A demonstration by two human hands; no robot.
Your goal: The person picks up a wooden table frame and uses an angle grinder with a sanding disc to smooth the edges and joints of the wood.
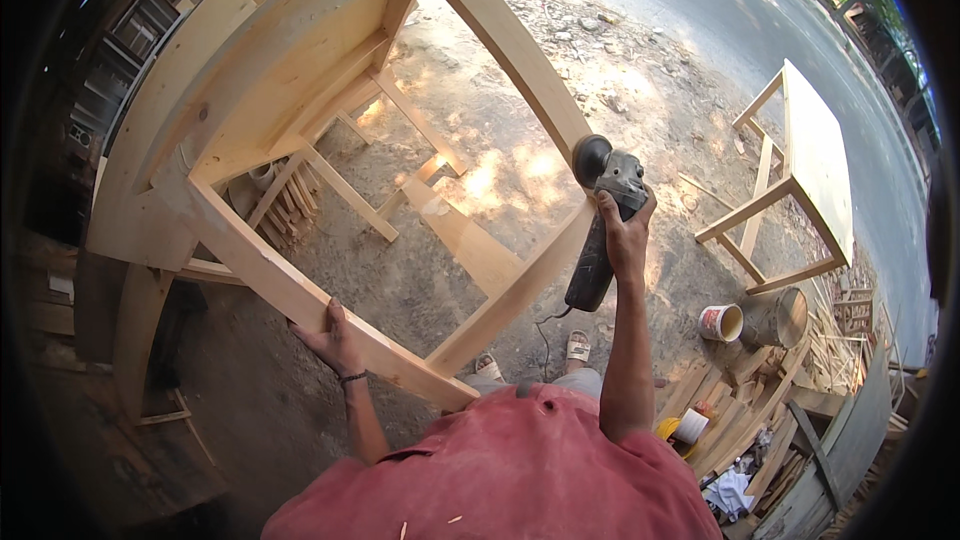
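A pale wooden table frame (270, 260), tipped on its side, fills the left and middle of the view, its legs and rail reaching toward me. My left hand (335, 345) is closed round the near leg, thumb on top and fingers partly hidden beneath. My right hand (628, 230) grips a dark angle grinder (590, 265) by its body, with the handle pointing down. Its round black disc (591, 160) is at the far leg, close to where the cross rail (520, 280) meets it. Whether the disc touches the wood, I cannot tell. A thin cord hangs from the handle.
Another wooden table (815, 155) lies on its side at the right, by the road. Below it are a white bucket (720, 322), a grey cylindrical container (778, 318) and stacked boards (750, 390). Wooden offcuts (290, 202) lie behind the frame.
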